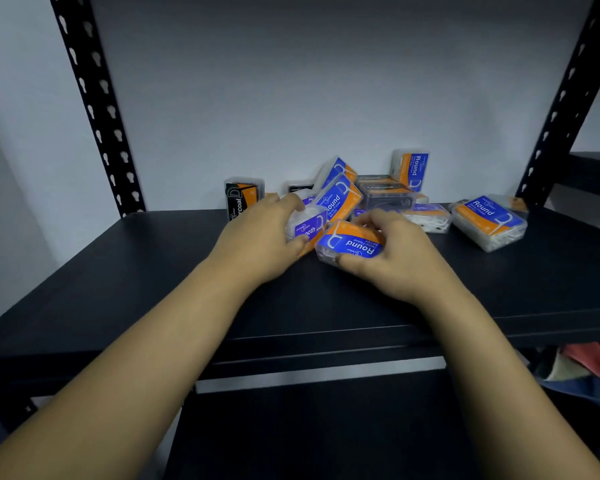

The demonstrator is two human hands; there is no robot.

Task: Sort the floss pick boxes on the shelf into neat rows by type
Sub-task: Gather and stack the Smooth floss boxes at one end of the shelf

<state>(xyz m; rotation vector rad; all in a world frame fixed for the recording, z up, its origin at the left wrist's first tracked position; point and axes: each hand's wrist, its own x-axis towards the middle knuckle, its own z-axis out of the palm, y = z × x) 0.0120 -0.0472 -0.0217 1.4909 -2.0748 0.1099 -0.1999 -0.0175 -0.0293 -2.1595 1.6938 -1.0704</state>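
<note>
A jumbled pile of clear floss pick boxes lies at the back of the black shelf (pixel 153 271). My left hand (pixel 257 237) grips a purple "Smooth" box (pixel 309 228) at the pile's front left. Beside it, my right hand (pixel 392 251) grips a blue-and-orange "Round" box (pixel 352 242), thumb at its near edge and fingers over the far edge. More Round boxes lean in the pile (pixel 338 199), one stands upright at the back (pixel 413 169), and one lies apart at the right (pixel 489 220). Black "Charcoal" boxes stand at the left (pixel 239 199) and lie stacked in the middle (pixel 385 195).
Black perforated uprights rise at the shelf's back left (pixel 97 109) and back right (pixel 561 98), with a pale wall behind. Bare dark shelf surface spreads in front of and left of the pile. Coloured cloth (pixel 589 368) lies below the shelf at the lower right.
</note>
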